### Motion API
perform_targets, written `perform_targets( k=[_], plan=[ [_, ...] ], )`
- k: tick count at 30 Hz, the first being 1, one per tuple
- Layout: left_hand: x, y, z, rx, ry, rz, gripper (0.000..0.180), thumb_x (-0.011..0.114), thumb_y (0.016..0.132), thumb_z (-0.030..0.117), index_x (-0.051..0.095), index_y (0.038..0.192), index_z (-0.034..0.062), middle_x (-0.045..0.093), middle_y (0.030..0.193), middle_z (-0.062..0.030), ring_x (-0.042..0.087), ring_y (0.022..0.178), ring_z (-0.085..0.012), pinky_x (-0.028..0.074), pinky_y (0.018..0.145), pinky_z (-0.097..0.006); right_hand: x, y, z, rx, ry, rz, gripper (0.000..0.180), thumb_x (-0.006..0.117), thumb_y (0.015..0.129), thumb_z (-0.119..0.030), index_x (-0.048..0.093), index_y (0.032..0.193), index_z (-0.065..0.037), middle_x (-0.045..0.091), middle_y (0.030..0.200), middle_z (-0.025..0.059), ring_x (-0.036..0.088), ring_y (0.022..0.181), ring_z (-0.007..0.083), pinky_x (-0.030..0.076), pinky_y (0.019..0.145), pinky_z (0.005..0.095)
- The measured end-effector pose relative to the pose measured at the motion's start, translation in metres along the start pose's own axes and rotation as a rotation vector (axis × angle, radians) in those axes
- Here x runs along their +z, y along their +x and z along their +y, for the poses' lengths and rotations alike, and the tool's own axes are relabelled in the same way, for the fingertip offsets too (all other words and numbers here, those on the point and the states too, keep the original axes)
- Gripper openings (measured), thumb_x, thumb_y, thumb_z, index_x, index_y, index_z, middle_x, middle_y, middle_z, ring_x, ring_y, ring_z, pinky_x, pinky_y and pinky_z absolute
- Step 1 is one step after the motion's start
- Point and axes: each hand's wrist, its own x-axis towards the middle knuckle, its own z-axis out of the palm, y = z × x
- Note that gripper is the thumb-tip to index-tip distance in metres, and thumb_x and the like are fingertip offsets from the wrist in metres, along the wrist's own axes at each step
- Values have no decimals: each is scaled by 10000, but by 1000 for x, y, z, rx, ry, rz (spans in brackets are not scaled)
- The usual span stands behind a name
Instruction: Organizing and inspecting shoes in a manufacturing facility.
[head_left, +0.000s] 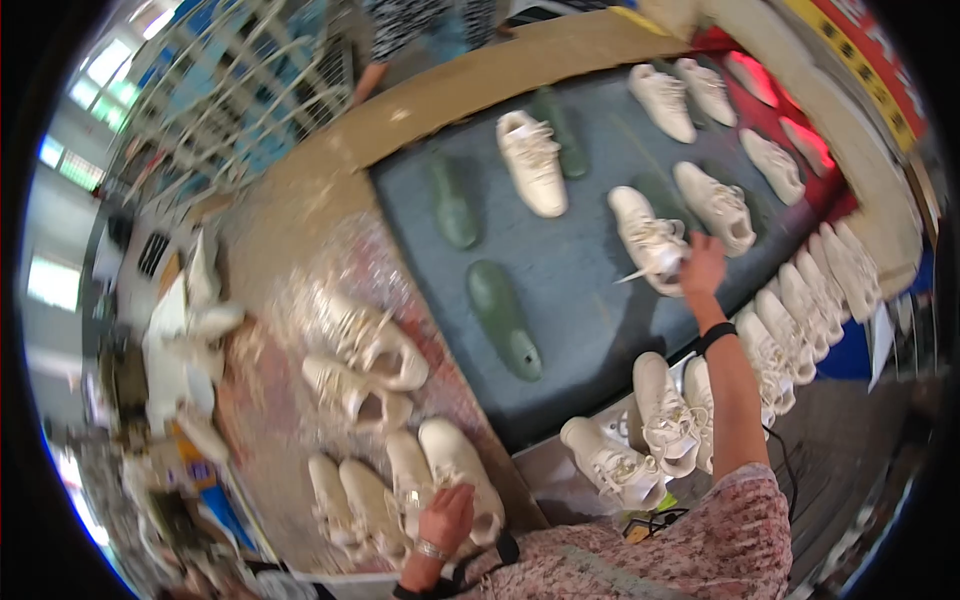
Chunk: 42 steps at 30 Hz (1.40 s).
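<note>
- Cream laced sneaker [632, 218] lies on the dark grey surface [420, 215], right of its middle, toe pointing far left.
- I see the right hand [704, 265] touching its heel end; blur keeps me from telling whether the fingers pinch.
- I have the left hand [446, 518] over a near-left pale shoe [450, 455], fingers bent; I cannot tell its grip.
- Green shoe-shaped forms [500, 318] lie left of the sneaker.

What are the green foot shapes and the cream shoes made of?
The green foot shapes might be hard plastic: smooth, slightly shiny, one even colour. The cream shoes seem matte leather or a lookalike, from their plain, dull surface; blur hides any grain.
</note>
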Motion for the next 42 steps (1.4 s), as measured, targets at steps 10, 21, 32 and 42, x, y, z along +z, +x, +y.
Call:
perform_targets(
  k=[10,21,32,42],
  plan=[
    [-19,-82,2,-51,23,74,220,606,738,40,593,958,24,623,892,-112,591,767,-268,494,663,-350,26,11,8,131,-1,-89,257,517,792,-123,605,1019,-40,614,1033,158,578,970,320,474,793,419],
    [-48,-130,-70,-326,242,500,334,569,759,48,549,1090,21,532,1137,-172,495,1034,-351,411,888,-419,-140,-200,-248,-1064,829,-607,325,589,773,-141,594,1096,-111,591,968,123,599,792,244,475,690,310],
    [-44,-203,-87,-453,76,492,244,575,744,11,593,987,27,532,1147,-162,498,1023,-363,432,859,-412,-66,-260,-420,214,1149,-1144,550,617,796,-215,378,1248,-13,487,1159,191,590,876,341,567,558,452],
    [-63,-221,-102,-558,33,448,182,581,730,9,618,908,23,587,1036,-175,545,897,-369,453,790,-415,-76,-63,-442,-351,921,-424,809,701,690,-344,326,1345,-54,454,1262,215,461,1159,331,384,969,378]
  ],
)
